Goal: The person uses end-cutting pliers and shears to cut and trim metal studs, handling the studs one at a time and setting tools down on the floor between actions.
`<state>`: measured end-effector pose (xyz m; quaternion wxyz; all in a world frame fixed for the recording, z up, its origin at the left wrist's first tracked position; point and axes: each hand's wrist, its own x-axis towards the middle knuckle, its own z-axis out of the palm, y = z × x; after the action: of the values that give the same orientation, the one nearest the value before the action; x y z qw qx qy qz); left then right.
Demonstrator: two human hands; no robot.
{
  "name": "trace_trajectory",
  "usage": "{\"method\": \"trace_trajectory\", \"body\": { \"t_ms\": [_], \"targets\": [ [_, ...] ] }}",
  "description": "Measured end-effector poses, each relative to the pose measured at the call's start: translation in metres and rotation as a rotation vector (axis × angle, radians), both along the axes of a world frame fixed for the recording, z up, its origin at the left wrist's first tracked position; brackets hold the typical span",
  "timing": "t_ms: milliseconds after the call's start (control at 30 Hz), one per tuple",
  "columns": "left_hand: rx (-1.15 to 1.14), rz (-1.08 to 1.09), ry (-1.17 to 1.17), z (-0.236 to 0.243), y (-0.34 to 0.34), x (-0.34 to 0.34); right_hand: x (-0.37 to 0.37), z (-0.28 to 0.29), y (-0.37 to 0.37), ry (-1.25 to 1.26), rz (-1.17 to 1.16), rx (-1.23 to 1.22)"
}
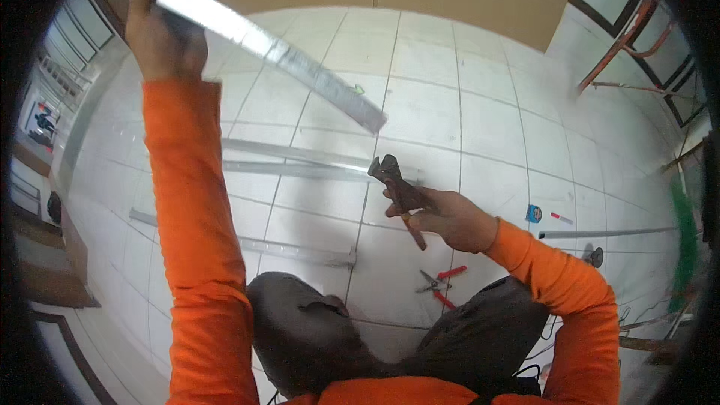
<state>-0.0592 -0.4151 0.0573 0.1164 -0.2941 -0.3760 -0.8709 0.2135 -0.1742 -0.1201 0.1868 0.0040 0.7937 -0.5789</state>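
Dark-trousered knees (315,330) fill the lower view, orange sleeves rising to both hands over white floor tiles (480,120)

Left hand (161,30), raised high at the upper left, is wrapped tight around a long silvery metal strip (270,45) that slants down to the right, its free end in the air above the floor. Right hand (450,217) is clenched on the handles of rusty brown pliers (397,191), jaws pointing up toward the strip's end but apart from it. More metal channels (300,161) lie on the tiles, red-handled snips (439,281) near the right knee, a small blue tape measure (533,214) farther right
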Motion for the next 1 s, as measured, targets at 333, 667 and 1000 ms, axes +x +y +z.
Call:
{"method": "trace_trajectory", "body": {
  "t_ms": [333, 667, 1000],
  "targets": [
    [-0.063, -0.064, -0.09, 0.004, 0.036, -0.032, 0.002, 0.006, 0.008, 0.03, -0.012, 0.135],
    [-0.284, 0.102, -0.006, -0.015, 0.03, 0.0, -0.001, -0.012, -0.007, 0.185, 0.01, 0.267],
    [-0.17, 0.046, 0.033, 0.029, 0.044, 0.028, -0.009, 0.026, -0.016, 0.202, 0.082, 0.447]
  ]
}}
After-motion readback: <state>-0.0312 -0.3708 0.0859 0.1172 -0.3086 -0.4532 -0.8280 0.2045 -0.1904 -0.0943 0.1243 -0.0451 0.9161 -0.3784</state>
